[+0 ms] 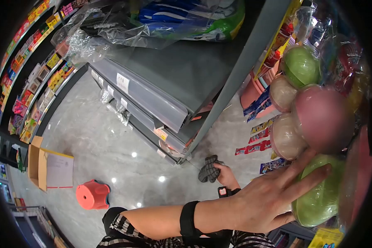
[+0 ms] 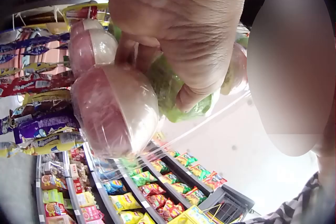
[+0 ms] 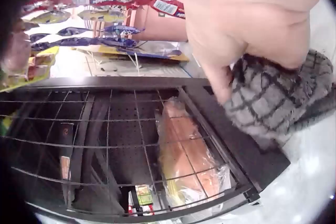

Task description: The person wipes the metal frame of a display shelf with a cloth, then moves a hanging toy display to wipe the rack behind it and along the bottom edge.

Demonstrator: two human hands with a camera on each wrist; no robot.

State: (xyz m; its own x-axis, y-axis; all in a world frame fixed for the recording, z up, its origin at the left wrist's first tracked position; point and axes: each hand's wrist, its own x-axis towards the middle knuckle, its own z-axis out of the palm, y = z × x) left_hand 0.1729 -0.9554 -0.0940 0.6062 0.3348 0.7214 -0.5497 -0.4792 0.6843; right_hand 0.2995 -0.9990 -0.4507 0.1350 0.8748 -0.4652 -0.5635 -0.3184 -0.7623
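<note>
My left hand [image 1: 293, 186] reaches right to a plastic-wrapped stack of balls and grips the lowest green ball [image 1: 322, 202], fingers over its front, thumb below. In the left wrist view the fingers [image 2: 194, 19] curl into the green ball's wrap [image 2: 168, 85], beside a pink ball [image 2: 113, 111]. Above it sit a large pink ball [image 1: 322, 118], paler ones and another green ball [image 1: 301, 64]. My right hand [image 1: 226, 173] hangs low by the shelf foot, holding a grey checked cloth [image 1: 208, 168]. The right wrist view shows the cloth [image 3: 278, 98] bunched under the hand [image 3: 247, 19].
Bare grey shelves [image 1: 161, 91] stand ahead, plastic-wrapped goods on top. Snack packets [image 1: 260, 136] hang beside the balls. On the floor are a red stool [image 1: 93, 194] and an open cardboard box [image 1: 39, 163]. A black wire basket [image 3: 105, 145] holds an orange packet [image 3: 189, 155].
</note>
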